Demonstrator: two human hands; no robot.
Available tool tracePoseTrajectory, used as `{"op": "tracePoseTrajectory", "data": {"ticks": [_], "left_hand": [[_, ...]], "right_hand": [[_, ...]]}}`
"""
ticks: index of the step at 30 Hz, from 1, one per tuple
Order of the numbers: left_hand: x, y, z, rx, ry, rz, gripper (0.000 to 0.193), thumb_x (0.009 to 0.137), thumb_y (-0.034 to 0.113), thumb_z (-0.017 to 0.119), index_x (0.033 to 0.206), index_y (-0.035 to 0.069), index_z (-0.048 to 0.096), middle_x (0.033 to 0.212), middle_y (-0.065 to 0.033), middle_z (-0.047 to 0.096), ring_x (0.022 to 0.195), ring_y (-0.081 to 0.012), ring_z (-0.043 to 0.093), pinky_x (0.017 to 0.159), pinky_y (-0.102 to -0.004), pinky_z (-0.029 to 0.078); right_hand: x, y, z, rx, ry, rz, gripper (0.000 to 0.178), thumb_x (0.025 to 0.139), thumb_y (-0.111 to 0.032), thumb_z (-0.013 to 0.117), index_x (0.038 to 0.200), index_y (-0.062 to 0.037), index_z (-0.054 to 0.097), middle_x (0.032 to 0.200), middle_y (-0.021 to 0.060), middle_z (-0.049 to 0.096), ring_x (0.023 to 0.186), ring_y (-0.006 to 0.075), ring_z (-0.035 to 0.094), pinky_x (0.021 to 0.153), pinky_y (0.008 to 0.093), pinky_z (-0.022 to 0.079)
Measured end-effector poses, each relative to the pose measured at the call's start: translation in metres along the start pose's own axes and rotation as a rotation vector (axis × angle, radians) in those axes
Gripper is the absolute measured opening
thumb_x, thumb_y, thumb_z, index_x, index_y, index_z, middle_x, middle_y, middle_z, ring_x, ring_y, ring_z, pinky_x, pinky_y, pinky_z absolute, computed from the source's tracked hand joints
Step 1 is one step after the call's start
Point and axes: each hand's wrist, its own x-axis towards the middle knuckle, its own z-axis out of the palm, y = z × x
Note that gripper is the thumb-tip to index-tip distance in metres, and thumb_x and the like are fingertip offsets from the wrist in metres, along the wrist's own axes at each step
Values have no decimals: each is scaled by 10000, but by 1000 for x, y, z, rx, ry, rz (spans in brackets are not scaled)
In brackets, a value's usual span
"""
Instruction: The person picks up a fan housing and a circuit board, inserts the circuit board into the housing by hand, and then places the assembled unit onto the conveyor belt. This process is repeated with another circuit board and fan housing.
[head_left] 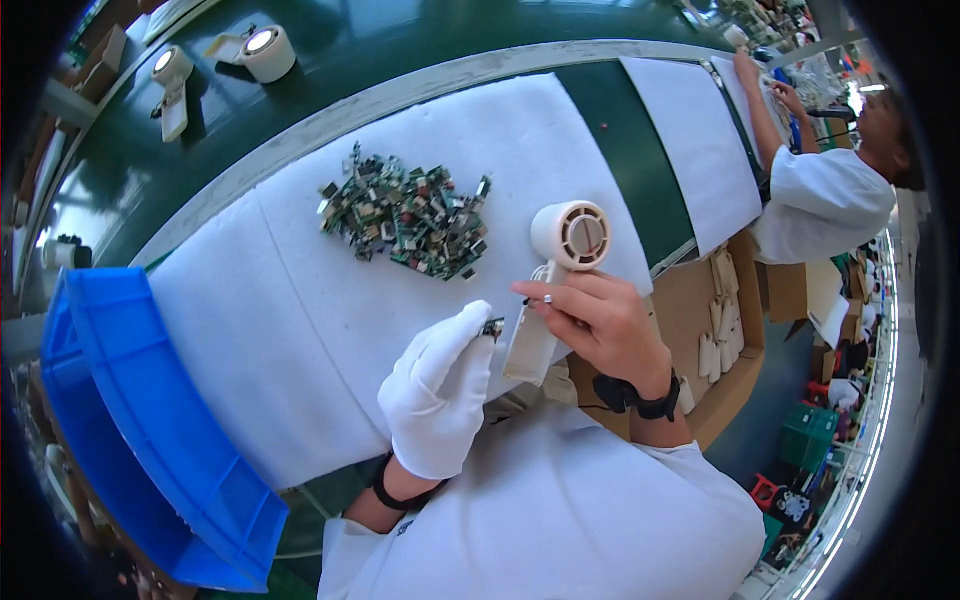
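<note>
My left hand point(437, 392), in a white glove, pinches a small green circuit board point(493, 327) between thumb and fingertips. Just right of it, my bare right hand point(605, 328) grips a white handheld fan point(548, 236) near the joint of its round head and its handle. The handle's opened side point(528, 345) faces the circuit board, a small gap apart. Thin wires show at the neck of the fan. Beyond both hands, a heap of small circuit boards point(410, 218) lies on the white foam sheet point(330, 360).
A blue plastic bin point(170, 430) stands at the left. More white fans point(268, 55) rest on the green conveyor point(400, 40) at the far left. On the right, a cardboard box point(745, 385) holds white handle parts. A co-worker in a white shirt point(825, 205) sits beyond it.
</note>
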Motion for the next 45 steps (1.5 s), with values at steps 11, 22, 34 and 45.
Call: {"op": "tracePoseTrajectory", "data": {"ticks": [11,22,34,45], "left_hand": [[0,0,-3,-52,-9,-8,364,847,-42,725,1199,46,700,1116,-132,729,979,-258,718,866,-333,550],[-1,1,-3,-14,-41,34,327,856,-85,697,1172,-1,711,1102,-138,731,972,-211,709,860,-320,557],[1,1,-10,-208,-166,-97,302,870,-64,711,1163,7,725,1114,-127,734,1001,-198,697,889,-307,544],[14,7,-16,-150,-282,-102,266,819,-42,763,1075,31,765,1031,-132,741,920,-232,708,835,-316,550]], "right_hand": [[-1,-9,13,51,102,133,130,854,-15,706,958,-52,775,667,19,618,517,72,516,472,239,388],[-6,-29,19,253,123,202,85,841,-28,739,922,-13,760,667,11,629,520,39,518,477,209,387],[-12,-31,13,275,140,215,117,813,-37,801,924,-27,768,651,-3,608,516,32,489,464,207,344],[-20,-2,14,408,117,210,133,756,-79,870,857,-87,783,669,-10,657,564,77,559,526,253,442]]}}
